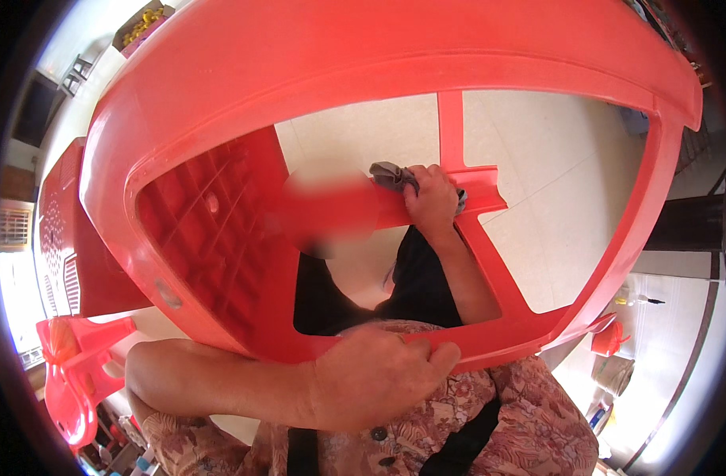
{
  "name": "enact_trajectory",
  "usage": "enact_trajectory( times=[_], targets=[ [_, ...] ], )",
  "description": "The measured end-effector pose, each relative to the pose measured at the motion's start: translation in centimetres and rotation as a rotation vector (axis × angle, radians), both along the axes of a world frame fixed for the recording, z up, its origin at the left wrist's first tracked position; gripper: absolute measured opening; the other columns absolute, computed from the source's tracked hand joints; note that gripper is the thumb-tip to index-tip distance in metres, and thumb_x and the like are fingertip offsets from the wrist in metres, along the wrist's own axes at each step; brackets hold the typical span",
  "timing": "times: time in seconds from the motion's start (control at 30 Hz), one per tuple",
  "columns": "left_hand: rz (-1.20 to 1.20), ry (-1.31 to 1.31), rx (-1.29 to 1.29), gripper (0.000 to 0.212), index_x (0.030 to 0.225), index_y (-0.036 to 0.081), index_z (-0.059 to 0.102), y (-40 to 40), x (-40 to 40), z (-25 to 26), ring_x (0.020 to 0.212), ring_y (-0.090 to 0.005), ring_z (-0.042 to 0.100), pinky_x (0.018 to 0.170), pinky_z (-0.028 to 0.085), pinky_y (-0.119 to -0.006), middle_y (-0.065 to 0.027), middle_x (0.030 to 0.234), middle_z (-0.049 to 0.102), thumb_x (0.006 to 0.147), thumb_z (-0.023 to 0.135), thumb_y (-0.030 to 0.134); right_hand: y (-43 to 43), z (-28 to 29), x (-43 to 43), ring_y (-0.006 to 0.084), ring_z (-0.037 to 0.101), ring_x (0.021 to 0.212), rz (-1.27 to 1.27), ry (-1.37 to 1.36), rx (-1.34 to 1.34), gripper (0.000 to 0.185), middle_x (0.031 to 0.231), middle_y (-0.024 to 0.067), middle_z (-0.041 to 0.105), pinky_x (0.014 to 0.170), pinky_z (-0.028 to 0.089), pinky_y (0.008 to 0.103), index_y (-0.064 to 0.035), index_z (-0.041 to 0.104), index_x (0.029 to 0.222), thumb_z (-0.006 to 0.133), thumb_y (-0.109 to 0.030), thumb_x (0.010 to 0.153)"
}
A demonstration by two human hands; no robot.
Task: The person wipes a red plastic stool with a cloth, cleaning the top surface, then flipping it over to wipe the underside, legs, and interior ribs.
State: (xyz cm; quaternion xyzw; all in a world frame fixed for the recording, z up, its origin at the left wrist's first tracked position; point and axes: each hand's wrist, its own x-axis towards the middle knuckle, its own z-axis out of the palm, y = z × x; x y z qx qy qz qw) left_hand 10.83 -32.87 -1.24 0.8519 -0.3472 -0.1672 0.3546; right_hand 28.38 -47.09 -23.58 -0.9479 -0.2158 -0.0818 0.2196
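Observation:
A large red plastic stool or chair (398,56) lies tipped before me, its ribbed underside (220,202) facing inward at the left. My left hand (386,375) rests over its near edge, fingers curled along the rim. Through the opening in the frame reaches my right arm. My right hand (431,193) grips a crumpled grey cloth (392,174) against the inner crossbar (479,187). Part of the crossbar's left end is blurred.
Another red plastic piece (65,238) with cut-out slots stands at the left. Below it is a shiny red plastic item (71,381). A box with yellow things (143,27) sits at the upper left. Dark furniture (687,223) stands at the right on the pale tiled floor (541,238).

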Motion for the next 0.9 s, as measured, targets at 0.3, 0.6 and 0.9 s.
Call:
enact_trajectory(
  times=[0.3, 0.6, 0.9],
  targets=[
    [0.055, -0.064, 0.069, 0.020, 0.093, -0.001, 0.049, -0.3, -0.7, 1.1, 0.067, -0.0267, 0.066, 0.048, 0.050, -0.037, -0.0122, 0.075, 0.060, 0.077, 0.058, 0.008, 10.1, 3.8, -4.8, 0.0288, 0.058, 0.071, 0.632, 0.034, 0.539, 0.035, 0.074, 0.0095, 0.059, 0.059, 0.043, 0.0396, -0.0093, 0.063, 0.082, 0.078, -0.037, 0.066],
    [0.097, -0.097, 0.160, 0.025, 0.091, 0.005, 0.053, 2.0, -2.1, 3.1, 0.060, -0.0253, 0.064, 0.049, 0.050, -0.037, -0.0079, 0.073, 0.059, 0.075, 0.066, 0.019, 10.6, 3.0, -6.2, 0.0264, 0.061, 0.085, 0.441, 0.077, 0.309, 0.040, 0.088, 0.0097, 0.062, 0.070, 0.044, 0.0401, -0.0086, 0.063, 0.095, 0.075, -0.040, 0.074],
    [0.329, -0.248, 0.200, 0.053, 0.080, 0.003, 0.058, 3.9, -3.1, 3.3, 0.055, -0.0261, 0.057, 0.051, 0.044, -0.038, -0.0069, 0.067, 0.054, 0.070, 0.075, 0.052, -0.7, 4.1, -9.0, 0.0348, 0.050, 0.118, 0.410, -0.184, 0.038, 0.046, 0.128, 0.0181, 0.052, 0.096, 0.038, 0.0493, -0.0073, 0.061, 0.120, 0.068, -0.015, 0.075]
  ],
)
